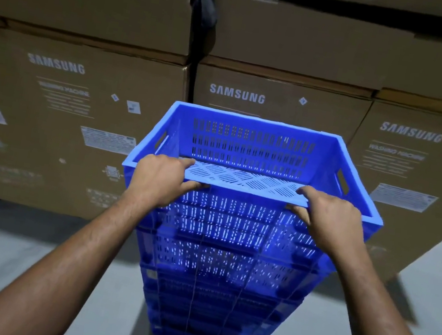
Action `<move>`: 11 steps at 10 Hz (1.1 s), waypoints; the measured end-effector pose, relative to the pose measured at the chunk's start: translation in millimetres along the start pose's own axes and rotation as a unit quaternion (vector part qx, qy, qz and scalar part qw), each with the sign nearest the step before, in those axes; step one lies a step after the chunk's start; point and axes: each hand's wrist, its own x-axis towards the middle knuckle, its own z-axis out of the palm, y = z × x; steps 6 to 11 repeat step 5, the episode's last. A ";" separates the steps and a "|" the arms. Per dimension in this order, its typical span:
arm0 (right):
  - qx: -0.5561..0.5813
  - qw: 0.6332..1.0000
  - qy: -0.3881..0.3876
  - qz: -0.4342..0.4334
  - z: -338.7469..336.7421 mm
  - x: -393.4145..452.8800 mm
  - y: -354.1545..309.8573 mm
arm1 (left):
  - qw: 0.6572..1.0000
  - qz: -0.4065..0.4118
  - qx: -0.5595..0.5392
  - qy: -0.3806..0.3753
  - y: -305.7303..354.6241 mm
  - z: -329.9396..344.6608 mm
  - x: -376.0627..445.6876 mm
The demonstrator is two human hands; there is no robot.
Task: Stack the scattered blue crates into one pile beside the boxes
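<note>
Crates make up nearly all of the head view: a top crate (257,156) sits on a pile (225,271) of the same blue crates that runs down to the floor (5,262), with cardboard boxes (76,112) walling off everything from 9 through 12 to 3 o'clock. The pile stands just in front of those boxes, which is where the task wants it.

Both hands grip the top crate's near rim. The left hand (160,178), at about 9 o'clock of the rim, has fingers curled over the edge and its thumb tucked beneath, pinching the rim. The right hand (331,219), at about 3 o'clock, does the same. A grip spread wide along the rim probably keeps the crate level and lets it be squared onto the one below (a one-sided hold would tip it).

Whether the crate is fully seated cannot be told; its rim looks roughly in line with the pile. My guess is the step is settling or aligning this crate. No stray crates show.
</note>
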 end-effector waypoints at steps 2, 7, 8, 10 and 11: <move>0.018 0.999 0.025 -0.008 2.6 -11.6 1.9 | 0.997 -0.040 -0.054 0.037 13.3 -2.2 -19.6; 0.111 0.993 0.050 0.005 -1.7 -54.6 -53.1 | 0.993 -0.032 -0.113 0.018 32.7 -1.2 -103.1; 0.111 0.993 0.050 0.005 -1.7 -54.6 -53.1 | 0.993 -0.032 -0.113 0.018 32.7 -1.2 -103.1; 0.111 0.993 0.050 0.005 -1.7 -54.6 -53.1 | 0.993 -0.032 -0.113 0.018 32.7 -1.2 -103.1; 0.111 0.993 0.050 0.005 -1.7 -54.6 -53.1 | 0.993 -0.032 -0.113 0.018 32.7 -1.2 -103.1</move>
